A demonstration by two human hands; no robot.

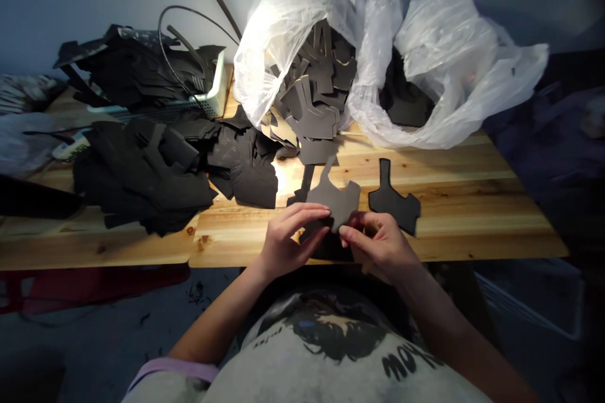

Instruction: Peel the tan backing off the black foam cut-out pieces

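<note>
Dark grey foam-like cutout (336, 198), T-ish shape with a narrow neck pointing away, is held just above the near edge of the wooden worktop (472, 214). Left hand (283, 242) has its fingers laid flat over the piece's lower left edge with the thumb tucked underneath, so it's pinching it. Right hand (378, 242) pinches the lower right corner between thumb and fingertips. A second matching cutout (394, 201) lies flat on the worktop just beside the right hand, not touching it. Further back, a clear plastic bag (378, 44) spills more of the same pieces, and a big loose heap of black cutouts (155, 170) sits off to the left, in front of a pale basket (215, 97) holding yet more.
</note>
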